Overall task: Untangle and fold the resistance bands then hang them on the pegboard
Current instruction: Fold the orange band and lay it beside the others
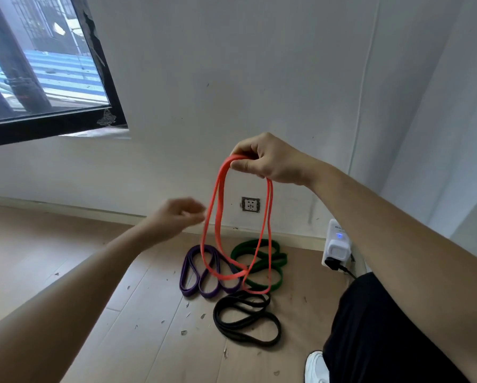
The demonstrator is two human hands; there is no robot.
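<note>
Above the socket, the right hand pinched the red band at its top; it hung limp and light. The left hand was blurred, its grip unclear; I'd take the bottom.

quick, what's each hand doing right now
Left hand: blurred, fingers right beside the orange band; cannot tell whether it grips.
Right hand: closed, gripping the orange band's top.
</note>
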